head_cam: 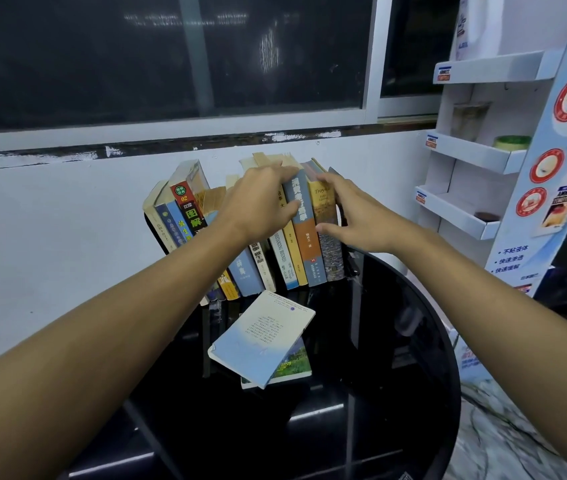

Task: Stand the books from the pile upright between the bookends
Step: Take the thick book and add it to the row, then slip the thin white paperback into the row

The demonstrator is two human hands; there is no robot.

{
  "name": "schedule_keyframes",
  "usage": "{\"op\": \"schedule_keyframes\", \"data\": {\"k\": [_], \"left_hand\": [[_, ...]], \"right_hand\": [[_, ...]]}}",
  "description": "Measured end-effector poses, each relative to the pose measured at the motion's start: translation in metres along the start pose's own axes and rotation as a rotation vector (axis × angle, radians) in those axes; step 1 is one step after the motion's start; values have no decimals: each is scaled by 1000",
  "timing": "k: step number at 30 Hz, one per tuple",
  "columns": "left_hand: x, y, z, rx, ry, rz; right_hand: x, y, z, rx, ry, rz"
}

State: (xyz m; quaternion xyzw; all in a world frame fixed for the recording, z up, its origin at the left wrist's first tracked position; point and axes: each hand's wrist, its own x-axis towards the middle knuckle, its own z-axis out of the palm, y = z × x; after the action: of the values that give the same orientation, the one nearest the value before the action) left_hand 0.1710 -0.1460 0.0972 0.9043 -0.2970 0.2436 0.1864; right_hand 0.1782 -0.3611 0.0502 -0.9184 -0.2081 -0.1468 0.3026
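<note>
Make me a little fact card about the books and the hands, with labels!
standing books: a row of books upright at the back of the black table
left hand: resting on the tops and spines in the middle of the row
right hand: pressed against the right end of the row
right bookend: dark, mostly hidden by the right hand
pile left: two books lying flat, a pale blue book on a green-cover book

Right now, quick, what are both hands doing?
Left hand: open, fingers spread against the row of standing books, gripping nothing.
Right hand: open, pressing the rightmost book, thumb on its spine.
</note>
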Motion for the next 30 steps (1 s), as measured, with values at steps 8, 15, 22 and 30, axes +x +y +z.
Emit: {"op": "schedule_keyframes", "data": {"k": [8, 15, 22, 30], "left_hand": [[-55, -17, 12, -81, -93, -25], [-102, -44, 22, -26, -290, -66], [-135, -63, 23, -37, -429, -204], [-155, -76, 32, -42, -528, -301]], "right_hand": [[-53, -28, 7, -151, 7, -49], [-85, -31, 32, -212, -114, 24], [-105, -27, 58, -254, -198, 77], [-112, -28, 88, -266, -291, 129]]}}
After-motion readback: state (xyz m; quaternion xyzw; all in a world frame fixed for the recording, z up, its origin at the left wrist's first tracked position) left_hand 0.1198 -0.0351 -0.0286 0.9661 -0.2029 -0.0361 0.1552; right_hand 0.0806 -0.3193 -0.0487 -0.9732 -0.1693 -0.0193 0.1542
